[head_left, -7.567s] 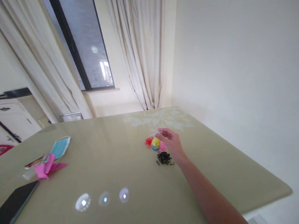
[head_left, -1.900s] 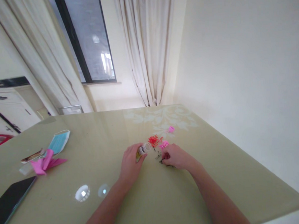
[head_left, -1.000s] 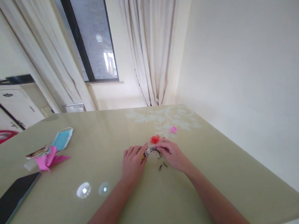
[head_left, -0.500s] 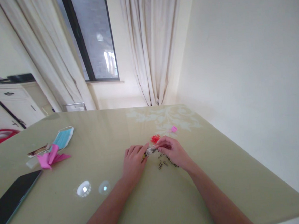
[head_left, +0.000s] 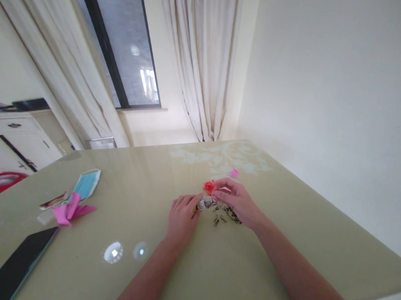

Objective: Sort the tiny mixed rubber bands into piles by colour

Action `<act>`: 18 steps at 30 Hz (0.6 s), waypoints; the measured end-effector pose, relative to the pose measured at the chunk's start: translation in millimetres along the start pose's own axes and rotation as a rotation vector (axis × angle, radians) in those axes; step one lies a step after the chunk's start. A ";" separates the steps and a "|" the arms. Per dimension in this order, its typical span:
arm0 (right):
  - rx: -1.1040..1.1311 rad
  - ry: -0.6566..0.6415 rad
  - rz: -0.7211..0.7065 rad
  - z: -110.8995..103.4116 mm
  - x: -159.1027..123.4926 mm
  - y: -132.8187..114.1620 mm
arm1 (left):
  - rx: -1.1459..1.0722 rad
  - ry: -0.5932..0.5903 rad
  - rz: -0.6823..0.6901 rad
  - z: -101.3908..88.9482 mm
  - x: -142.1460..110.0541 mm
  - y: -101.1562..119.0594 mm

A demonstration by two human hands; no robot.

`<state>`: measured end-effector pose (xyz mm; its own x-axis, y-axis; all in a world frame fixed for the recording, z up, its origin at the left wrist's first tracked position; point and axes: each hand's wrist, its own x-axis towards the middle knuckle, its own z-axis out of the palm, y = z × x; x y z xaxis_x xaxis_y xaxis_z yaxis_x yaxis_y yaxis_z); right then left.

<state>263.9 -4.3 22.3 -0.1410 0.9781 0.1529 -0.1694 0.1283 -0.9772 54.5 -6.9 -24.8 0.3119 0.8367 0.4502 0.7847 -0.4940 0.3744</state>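
My left hand (head_left: 182,218) is closed around a small clear container (head_left: 206,203) lying on its side on the table, with a bit of yellow at its covered end. Dark bits show through its clear wall. My right hand (head_left: 240,202) is beside the container's other end, thumb and fingertips pinched together; what they hold, if anything, is too small to make out. Under and in front of that hand lies a pile of small dark metal pins or clips (head_left: 233,215), with several loose ones nearer me. A bunch of small red pieces (head_left: 208,187) sits just beyond the container.
A small pink object (head_left: 234,173) lies past my right hand. On the left are a blue face mask (head_left: 87,184), a pink folded-paper piece (head_left: 70,210), a small card-like item (head_left: 53,201) and a dark phone or tablet (head_left: 22,262). A wall borders the table's right side.
My right hand has shifted slightly right, away from the container's end, uncovering more of the dark pile. My left hand still holds the container in nearly the same place.
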 end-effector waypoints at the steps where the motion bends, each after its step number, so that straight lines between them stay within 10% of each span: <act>1: 0.033 0.014 0.014 -1.1 -0.4 -1.8 | -0.025 0.006 -0.012 -0.1 0.3 0.5; 18: -0.442 -0.064 -0.027 -11.6 2.2 -2.1 | -0.334 0.119 -0.150 0.5 3.0 1.5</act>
<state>275.2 -0.5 23.0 -0.2051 0.9631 0.1742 0.2571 0.2247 -0.9399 56.9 -5.0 -23.3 0.1273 0.8818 0.4540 0.5929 -0.4346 0.6779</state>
